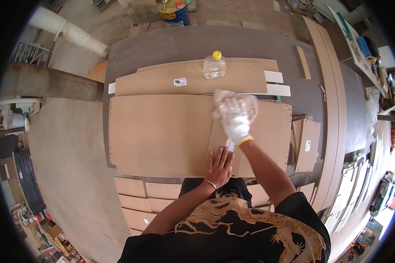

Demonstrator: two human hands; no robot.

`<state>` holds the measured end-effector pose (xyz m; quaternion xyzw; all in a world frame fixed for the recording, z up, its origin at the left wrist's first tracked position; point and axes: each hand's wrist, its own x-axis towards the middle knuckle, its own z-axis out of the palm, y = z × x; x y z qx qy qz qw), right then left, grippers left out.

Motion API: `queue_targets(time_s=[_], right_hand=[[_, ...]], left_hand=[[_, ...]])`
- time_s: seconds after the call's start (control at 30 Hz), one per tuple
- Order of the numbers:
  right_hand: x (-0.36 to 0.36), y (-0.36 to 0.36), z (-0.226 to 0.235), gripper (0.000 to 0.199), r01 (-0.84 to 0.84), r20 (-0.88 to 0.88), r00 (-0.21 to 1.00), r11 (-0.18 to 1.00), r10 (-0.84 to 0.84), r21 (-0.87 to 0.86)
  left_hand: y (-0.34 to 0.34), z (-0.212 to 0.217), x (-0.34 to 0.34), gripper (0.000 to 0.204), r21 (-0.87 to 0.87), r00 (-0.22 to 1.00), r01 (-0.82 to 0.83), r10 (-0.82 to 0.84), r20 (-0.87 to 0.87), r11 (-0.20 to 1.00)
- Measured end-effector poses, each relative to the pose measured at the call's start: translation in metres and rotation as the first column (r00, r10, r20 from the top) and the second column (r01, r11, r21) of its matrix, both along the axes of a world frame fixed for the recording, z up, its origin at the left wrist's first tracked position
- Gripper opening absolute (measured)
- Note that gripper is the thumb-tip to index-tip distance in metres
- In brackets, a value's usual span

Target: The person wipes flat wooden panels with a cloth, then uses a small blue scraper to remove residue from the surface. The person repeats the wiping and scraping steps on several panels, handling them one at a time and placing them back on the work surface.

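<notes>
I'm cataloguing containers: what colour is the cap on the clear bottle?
The cap is yellow; it shows best in the head view.

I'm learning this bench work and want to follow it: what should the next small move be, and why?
Probably draw the pale cloth back toward the body with the gloved right hand: it sits near the far edge of the brown panels, while the bare left hand lies flat at the near edge, apparently steadying them.
</notes>
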<state>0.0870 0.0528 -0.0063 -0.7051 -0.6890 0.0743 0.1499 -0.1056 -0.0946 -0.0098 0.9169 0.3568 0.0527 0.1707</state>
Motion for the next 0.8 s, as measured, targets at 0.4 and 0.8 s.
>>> queue_targets(time_s=[0.4, 0.8], right_hand=[[0.025, 0.003, 0.001, 0.053, -0.116, -0.189, 0.977, 0.99, 0.1, -0.077], [-0.044, -0.228, 0.057, 0.034, -0.347, -0.429, 0.88, 0.893, 0.204, -0.287]], left_hand=[[-0.009, 0.003, 0.006, 0.07, -0.01, 0.996, -0.091, 0.091, 0.001, 0.996], [0.095, 0.044, -0.004, 0.044, -0.443, 0.933, -0.323, 0.203, -0.296, 0.837]])
